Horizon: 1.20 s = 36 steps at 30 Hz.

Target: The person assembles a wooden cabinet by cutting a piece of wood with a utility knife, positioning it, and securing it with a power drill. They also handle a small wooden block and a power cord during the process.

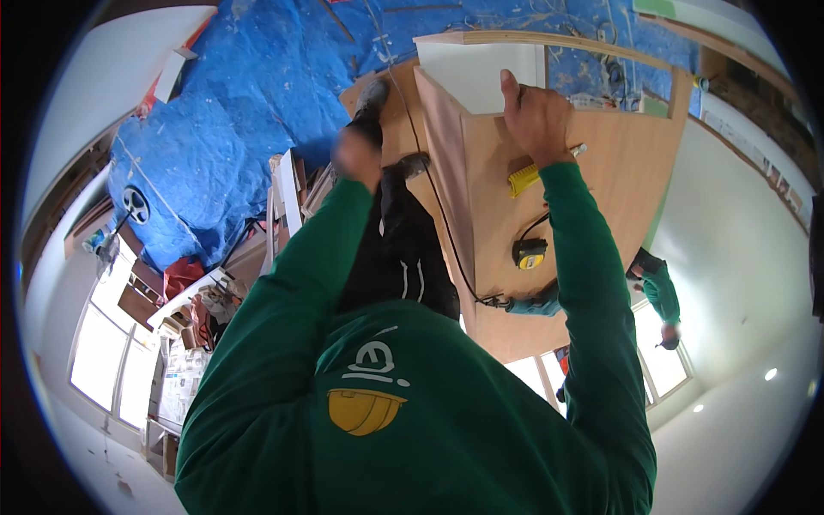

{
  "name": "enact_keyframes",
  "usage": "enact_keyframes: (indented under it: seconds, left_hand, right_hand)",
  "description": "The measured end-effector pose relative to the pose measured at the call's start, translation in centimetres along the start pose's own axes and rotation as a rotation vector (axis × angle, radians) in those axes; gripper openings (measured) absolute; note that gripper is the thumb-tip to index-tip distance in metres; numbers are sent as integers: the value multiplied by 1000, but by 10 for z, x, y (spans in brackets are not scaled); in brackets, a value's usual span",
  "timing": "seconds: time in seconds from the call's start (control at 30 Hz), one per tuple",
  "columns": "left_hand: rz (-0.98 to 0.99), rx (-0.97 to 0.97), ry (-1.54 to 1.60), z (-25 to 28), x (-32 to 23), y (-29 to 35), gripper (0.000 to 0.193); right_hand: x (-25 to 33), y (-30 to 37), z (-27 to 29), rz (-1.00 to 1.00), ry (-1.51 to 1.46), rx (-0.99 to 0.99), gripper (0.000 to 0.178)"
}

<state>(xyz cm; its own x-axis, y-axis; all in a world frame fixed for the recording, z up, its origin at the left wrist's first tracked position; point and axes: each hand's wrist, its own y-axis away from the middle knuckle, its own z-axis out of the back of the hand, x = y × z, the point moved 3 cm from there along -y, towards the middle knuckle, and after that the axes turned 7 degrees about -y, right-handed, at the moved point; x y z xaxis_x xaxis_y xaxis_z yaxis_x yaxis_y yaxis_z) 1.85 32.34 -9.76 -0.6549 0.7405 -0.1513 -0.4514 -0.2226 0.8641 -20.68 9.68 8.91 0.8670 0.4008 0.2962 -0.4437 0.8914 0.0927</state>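
Note:
My right hand [539,118] is over the near edge of an opening in a large plywood box [601,189]. Its thumb sticks out and the other fingers are curled; whatever they may grip is hidden. On the panel by that wrist lies a yellow ridged object [523,179], with a small white-tipped piece [579,149] beside it. A black and yellow tape measure [530,254] rests closer to me. My left hand [356,156] is blurred, in front of my leg and left of the box, so its fingers cannot be made out.
A black cable [427,167] runs along the box to a teal thing [534,304] partly behind my right sleeve. Blue sheeting [249,77] covers the floor. Boards [290,189] lean at the left. Another person [659,292] in green is at the right.

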Motion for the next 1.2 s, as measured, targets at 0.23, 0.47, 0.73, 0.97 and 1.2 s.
enact_keyframes:
  seconds: [0.23, 0.47, 0.73, 0.97, 1.2]
  left_hand:
    - [-33, 347, -24, -127, 34, 85, 69]
    - [-139, 352, -65, -125, 29, 86, 65]
    - [-483, 699, -36, -44, 18, 193, 68]
    - [-917, 629, -487, -21, 14, 220, 81]
    - [-1021, 591, -630, -22, 7, 220, 77]
  right_hand:
    - [7, -1, 2, -66, -47, 10, 61]
    - [8, 0, 4, -29, -30, -14, 58]
    - [3, -1, 1, 40, 13, -80, 55]
    - [1, 1, -4, 36, 38, -85, 60]
    - [-1, 2, -8, 20, 59, -61, 61]
